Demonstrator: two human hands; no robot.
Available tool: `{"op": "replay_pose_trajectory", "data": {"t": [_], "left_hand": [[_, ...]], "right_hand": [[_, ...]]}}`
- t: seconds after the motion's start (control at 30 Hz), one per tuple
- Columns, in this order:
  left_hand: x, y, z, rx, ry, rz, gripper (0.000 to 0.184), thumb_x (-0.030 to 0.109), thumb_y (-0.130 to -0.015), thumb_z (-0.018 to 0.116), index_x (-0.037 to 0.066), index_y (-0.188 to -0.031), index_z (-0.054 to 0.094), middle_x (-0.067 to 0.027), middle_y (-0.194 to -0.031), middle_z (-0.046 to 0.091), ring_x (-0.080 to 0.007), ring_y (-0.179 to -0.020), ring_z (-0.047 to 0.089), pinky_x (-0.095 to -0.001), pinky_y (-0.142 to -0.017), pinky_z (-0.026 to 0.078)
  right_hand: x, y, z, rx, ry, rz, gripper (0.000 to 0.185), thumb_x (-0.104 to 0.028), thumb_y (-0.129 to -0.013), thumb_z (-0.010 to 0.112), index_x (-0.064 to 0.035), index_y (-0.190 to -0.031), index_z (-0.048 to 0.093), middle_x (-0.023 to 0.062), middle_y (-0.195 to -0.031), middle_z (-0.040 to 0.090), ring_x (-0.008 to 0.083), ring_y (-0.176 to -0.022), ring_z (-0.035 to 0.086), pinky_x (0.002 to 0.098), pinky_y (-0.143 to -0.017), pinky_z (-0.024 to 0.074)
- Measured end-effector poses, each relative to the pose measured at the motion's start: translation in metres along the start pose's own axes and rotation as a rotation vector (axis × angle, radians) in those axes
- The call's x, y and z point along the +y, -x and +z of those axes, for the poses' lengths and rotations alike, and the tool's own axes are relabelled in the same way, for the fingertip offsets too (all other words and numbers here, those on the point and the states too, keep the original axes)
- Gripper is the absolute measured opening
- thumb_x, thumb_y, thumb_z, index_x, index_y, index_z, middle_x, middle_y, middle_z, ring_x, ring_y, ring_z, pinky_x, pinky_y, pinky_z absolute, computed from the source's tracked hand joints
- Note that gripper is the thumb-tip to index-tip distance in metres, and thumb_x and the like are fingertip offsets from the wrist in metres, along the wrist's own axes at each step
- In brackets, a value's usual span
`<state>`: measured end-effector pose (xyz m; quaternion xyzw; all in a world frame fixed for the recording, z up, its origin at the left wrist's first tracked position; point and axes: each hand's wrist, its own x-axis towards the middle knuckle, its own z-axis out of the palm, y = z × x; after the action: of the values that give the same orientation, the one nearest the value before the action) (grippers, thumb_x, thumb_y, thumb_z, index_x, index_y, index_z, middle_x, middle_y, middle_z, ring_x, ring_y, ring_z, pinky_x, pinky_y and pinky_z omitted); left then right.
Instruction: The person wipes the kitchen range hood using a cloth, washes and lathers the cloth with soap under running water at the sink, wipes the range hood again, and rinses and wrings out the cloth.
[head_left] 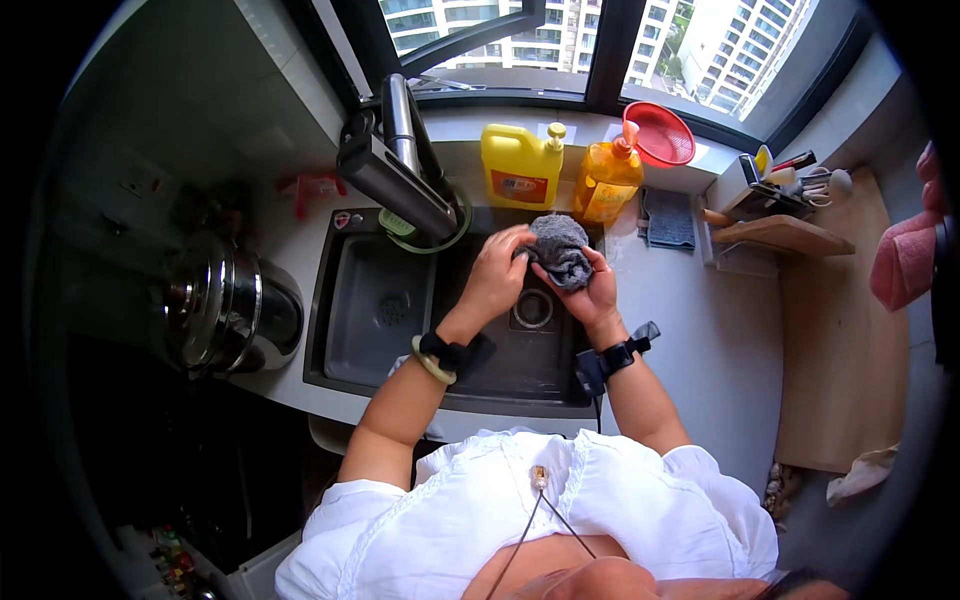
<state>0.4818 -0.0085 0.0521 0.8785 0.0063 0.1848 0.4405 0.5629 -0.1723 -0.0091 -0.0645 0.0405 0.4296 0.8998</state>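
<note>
A crumpled dark grey cloth (560,243) is held up over the right basin of the dark double sink (450,398). My right hand (592,295) cups it from below and the right, fingers wrapped round its lower side. From the left, my left hand (496,272) grips the cloth's edge with bent fingers; its fingertips are partly hidden against the fabric. Under my hands a round drain (533,309) shows in the basin. A black faucet (400,185) rises behind the left basin, with a green rimmed strainer (440,242) beneath it.
Behind the sink stand a yellow jug (520,165), an orange pump bottle (608,182) and a red basket (660,134). A folded blue-grey cloth (668,218) lies right of them, near a utensil rack (765,200) and wooden board (835,380). A steel pot (230,305) sits left.
</note>
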Motion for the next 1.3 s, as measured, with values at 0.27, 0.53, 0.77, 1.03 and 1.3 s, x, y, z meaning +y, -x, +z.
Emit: {"op": "replay_pose_trajectory", "data": {"t": [0.27, 0.53, 0.77, 1.03, 1.3], "left_hand": [[0.012, -0.139, 0.018, 0.082, -0.208, 0.245, 0.035, 0.021, -0.094, 0.046, 0.004, -0.123, 0.054, -0.0174, -0.136, 0.045, -0.0341, -0.132, 0.034, -0.0394, -0.11, 0.026], [-0.005, -0.172, 0.026, -0.084, -0.286, 0.117, 0.056, 0.044, -0.099, 0.029, -0.001, -0.117, 0.057, -0.0207, -0.126, 0.053, -0.0386, -0.126, 0.04, -0.0409, -0.106, 0.032], [0.01, -0.18, 0.023, -0.156, -0.37, 0.047, 0.058, 0.044, -0.099, 0.027, -0.002, -0.108, 0.061, -0.026, -0.12, 0.055, -0.0395, -0.121, 0.045, -0.0416, -0.104, 0.033], [0.002, -0.179, 0.023, -0.168, -0.381, 0.109, 0.054, 0.04, -0.099, 0.028, -0.002, -0.106, 0.062, -0.0233, -0.118, 0.057, -0.0391, -0.119, 0.047, -0.0419, -0.104, 0.033], [-0.032, -0.097, 0.046, 0.308, 0.237, -0.09, 0.045, 0.039, -0.097, 0.041, 0.002, -0.117, 0.059, -0.0103, -0.114, 0.062, -0.0271, -0.11, 0.054, -0.0351, -0.096, 0.04]], "right_hand": [[-0.016, -0.026, 0.017, -0.086, -0.119, -0.087, 0.042, -0.024, -0.091, 0.042, -0.0053, -0.128, 0.048, 0.0145, -0.129, 0.052, 0.0326, -0.123, 0.046, 0.0577, -0.107, 0.0276], [-0.028, -0.059, 0.017, -0.115, -0.191, -0.064, 0.04, -0.024, -0.09, 0.044, -0.0054, -0.125, 0.05, 0.0141, -0.125, 0.055, 0.0322, -0.12, 0.049, 0.0551, -0.104, 0.0335], [-0.036, -0.087, 0.02, -0.135, -0.202, -0.073, 0.04, -0.024, -0.091, 0.044, -0.0048, -0.126, 0.047, 0.0135, -0.123, 0.055, 0.0306, -0.117, 0.051, 0.0525, -0.104, 0.0359], [-0.039, -0.098, 0.004, -0.136, -0.228, -0.065, 0.043, -0.021, -0.088, 0.047, -0.0033, -0.127, 0.044, 0.0154, -0.125, 0.053, 0.0326, -0.118, 0.05, 0.0522, -0.104, 0.0361], [-0.046, -0.046, -0.005, -0.086, -0.128, -0.029, 0.048, -0.018, -0.081, 0.045, -0.0023, -0.127, 0.047, 0.0176, -0.127, 0.053, 0.0359, -0.119, 0.049, 0.0548, -0.103, 0.0373]]}}
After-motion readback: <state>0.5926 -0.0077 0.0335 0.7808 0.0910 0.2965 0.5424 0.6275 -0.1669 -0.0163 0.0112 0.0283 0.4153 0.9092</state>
